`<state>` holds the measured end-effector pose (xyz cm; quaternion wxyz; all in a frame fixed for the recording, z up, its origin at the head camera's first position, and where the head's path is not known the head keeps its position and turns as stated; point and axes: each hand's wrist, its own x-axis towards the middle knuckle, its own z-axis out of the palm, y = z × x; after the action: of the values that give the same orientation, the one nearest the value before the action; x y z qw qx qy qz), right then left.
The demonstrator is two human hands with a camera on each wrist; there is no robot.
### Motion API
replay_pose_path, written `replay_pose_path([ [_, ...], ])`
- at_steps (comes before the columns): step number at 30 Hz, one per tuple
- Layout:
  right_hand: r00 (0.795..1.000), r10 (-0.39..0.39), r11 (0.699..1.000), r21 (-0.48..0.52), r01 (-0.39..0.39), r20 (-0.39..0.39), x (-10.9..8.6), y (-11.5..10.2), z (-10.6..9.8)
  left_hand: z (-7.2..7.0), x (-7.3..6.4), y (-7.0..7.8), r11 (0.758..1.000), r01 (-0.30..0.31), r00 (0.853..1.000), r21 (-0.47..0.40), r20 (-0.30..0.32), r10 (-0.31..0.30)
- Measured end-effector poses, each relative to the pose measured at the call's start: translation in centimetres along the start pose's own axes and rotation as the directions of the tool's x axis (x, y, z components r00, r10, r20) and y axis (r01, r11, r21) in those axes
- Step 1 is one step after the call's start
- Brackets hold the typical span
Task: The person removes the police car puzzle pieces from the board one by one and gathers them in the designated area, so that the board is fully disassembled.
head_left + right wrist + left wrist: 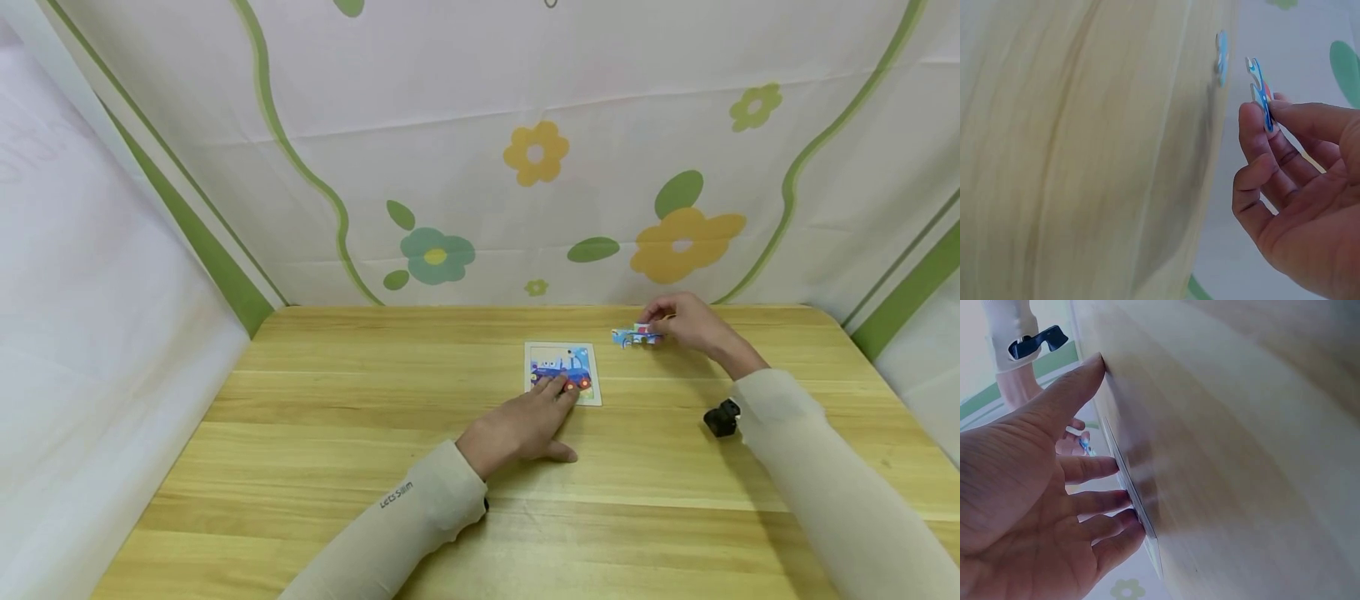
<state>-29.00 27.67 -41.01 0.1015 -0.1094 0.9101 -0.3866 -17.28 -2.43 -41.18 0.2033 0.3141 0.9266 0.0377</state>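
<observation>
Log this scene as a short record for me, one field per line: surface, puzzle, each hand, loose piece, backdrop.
Surface: yellowish wood-grain table
Puzzle: flat, white-bordered square puzzle picturing a blue vehicle with red wheels
Left hand: fingers rest on the puzzle
Right hand: pinches a small, flat blue, white and pink jigsaw piece off the table; whether single or several, cannot tell
Loose piece: small light-blue jigsaw piece, near the right hand
Backdrop: white cloth printed with flowers and leaves
</observation>
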Motion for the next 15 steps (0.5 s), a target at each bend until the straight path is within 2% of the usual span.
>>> replay_pose_path([
  [15,0.995,0.096,0.995,0.012,-0.096,-0.018,-0.1,2.4,-0.7,0.1,0.1,0.1,0.999,-0.001,1.0,0.034,0.0,0.001],
])
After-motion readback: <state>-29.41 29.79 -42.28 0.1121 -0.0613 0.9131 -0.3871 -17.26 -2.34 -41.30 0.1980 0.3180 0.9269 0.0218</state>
